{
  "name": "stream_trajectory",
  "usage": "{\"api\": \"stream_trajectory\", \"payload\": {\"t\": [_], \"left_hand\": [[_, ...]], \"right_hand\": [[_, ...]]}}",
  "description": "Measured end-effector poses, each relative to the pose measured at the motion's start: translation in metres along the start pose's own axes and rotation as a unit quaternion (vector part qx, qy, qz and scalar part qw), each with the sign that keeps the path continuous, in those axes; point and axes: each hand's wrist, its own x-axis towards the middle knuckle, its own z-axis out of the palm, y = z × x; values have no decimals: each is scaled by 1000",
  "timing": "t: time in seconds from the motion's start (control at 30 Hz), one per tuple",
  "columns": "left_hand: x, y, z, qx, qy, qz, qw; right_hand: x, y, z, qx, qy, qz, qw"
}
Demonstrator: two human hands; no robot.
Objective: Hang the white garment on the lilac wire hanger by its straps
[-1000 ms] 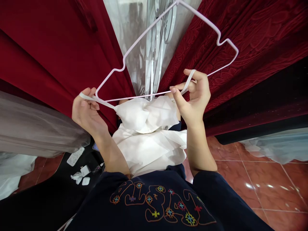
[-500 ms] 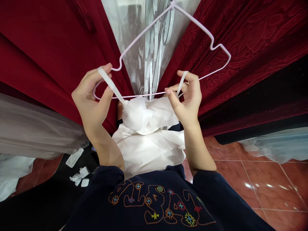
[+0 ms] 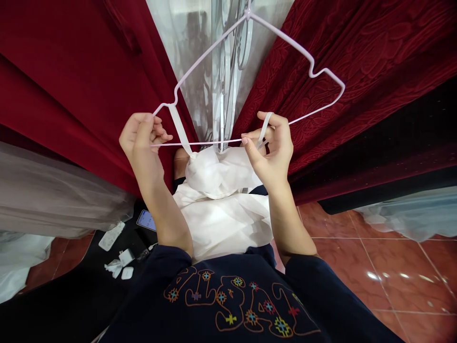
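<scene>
Just above the white garment, in the head view, there's the change: the left strap is off the fingers and onto the hanger! Half a second ago it was stretched over the left hand; now it hangs from the frame, right where the wire dips on that side. And that left hand has gone narrow, thumb and fingers curled in on the hanger's left end. Across to the right hand, little different: thumb and a finger pinch the bottom bar, while the right strap is still looped around the index finger, not on the wire. So, by my reading, that's one side hung and one side not. The garment itself lies gathered between the two arms, its top bunched close under the bar, the strapped left corner drawn up towards the hanger. Off to the left, a phone lies screen up.
</scene>
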Motion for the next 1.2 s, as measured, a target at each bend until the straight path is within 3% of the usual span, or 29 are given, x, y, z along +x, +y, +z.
{"api": "stream_trajectory", "payload": {"t": [0.07,0.17,0.33,0.5,0.57,0.63,0.73,0.8,0.9,1.03,1.2], "left_hand": [[-11,-9,4,-92,38,-36,994],[-31,-22,16,-181,64,-38,981],[-49,-24,31,-141,42,-9,989],[-48,-10,28,-99,22,-7,995],[-48,-6,26,-91,20,-15,996],[-49,-2,26,-90,22,-18,996],[-50,1,26,-84,30,-21,996],[-49,3,25,-82,29,-27,996],[-46,4,23,-100,25,-28,994],[-43,2,19,-130,18,-31,991],[-40,4,16,-108,19,-45,993]], "right_hand": [[-1,-1,4,5,5,0,1000],[-5,-2,10,13,18,-3,1000],[-11,-4,16,24,55,-19,998],[-9,-12,9,39,42,-34,998],[-4,-13,0,60,86,-66,992],[4,-7,-15,66,170,-94,979],[21,16,-52,34,282,-91,954],[33,35,-80,33,303,-75,950],[48,54,-108,58,267,-49,961],[58,52,-112,45,160,-19,986],[66,59,-112,23,178,-55,982]]}}
